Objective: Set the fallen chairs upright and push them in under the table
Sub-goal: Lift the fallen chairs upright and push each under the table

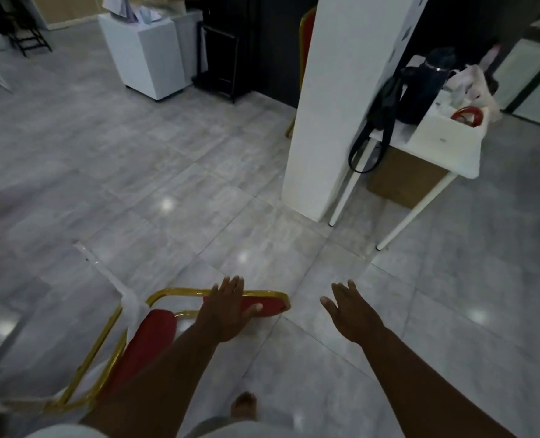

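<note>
- Step in hand: reaching for the fallen chair [167, 324]; it is not yet gripped.
- Chair position: on its side on the tiled floor [167, 159], lower left, gold frame and red padding showing.
- Left hand [227, 311]: fingers extended and loosely spread, over the chair's red backrest; contact cannot be confirmed.
- Right hand [349, 311]: fingers spread, holding nothing, above bare floor just beside the backrest.
- Table [452, 153]: upper right, well apart from the chair.
- Next move, as judged: close both hands on the backrest frame and pivot the chair onto its legs.
</note>
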`<state>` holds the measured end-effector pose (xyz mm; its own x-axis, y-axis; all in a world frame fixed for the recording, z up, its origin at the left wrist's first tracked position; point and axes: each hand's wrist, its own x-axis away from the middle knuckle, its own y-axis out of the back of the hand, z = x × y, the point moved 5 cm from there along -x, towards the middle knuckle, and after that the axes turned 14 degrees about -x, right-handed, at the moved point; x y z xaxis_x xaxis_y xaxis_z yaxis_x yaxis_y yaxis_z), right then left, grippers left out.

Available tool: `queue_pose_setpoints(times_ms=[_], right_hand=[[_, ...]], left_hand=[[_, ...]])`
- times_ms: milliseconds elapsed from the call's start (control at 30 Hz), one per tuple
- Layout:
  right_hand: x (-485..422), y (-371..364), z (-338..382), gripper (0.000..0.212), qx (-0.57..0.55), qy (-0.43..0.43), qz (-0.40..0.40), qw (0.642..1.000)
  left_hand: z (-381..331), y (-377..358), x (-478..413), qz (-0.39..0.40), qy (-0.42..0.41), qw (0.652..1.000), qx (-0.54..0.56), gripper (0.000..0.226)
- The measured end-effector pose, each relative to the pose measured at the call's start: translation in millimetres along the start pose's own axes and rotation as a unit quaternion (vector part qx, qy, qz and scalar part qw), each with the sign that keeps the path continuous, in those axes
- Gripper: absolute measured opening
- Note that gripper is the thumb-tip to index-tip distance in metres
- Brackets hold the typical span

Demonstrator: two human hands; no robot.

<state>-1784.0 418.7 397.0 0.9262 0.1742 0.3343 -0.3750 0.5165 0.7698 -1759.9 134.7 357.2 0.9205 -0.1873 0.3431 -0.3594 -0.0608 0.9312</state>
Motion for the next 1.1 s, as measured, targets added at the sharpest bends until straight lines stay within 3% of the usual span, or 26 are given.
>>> queue_pose_setpoints(times_ms=[133,300,467,633,767,1100], right_hand=[[-60,23,-11,0.115,0.0,-0.023,0.022,0.999],[-152,55,-35,0.107,0.024,-0.001,0.071,0.997],[-250,100,-54,0.071,0.065,0.044,0.121,0.99],[-330,139,-45,0.069,0.114,0.113,0.181,0.97],[-392,147,-26,0.068,0.136,0.156,0.206,0.956],[-532,134,76,0.065,0.21,0.237,0.27,0.909]], left_hand=[[0,15,-62,-0.026,-0.013,1.0,-0.005,0.11],[-6,32,-139,-0.01,0.057,0.998,0.013,0.12],[-26,54,-204,-0.002,0.13,0.991,0.019,0.116],[-44,72,-250,-0.008,0.217,0.975,0.055,0.117],[-46,77,-273,0.008,0.26,0.962,0.08,0.1],[40,80,-351,0.004,0.365,0.918,0.155,0.104]])
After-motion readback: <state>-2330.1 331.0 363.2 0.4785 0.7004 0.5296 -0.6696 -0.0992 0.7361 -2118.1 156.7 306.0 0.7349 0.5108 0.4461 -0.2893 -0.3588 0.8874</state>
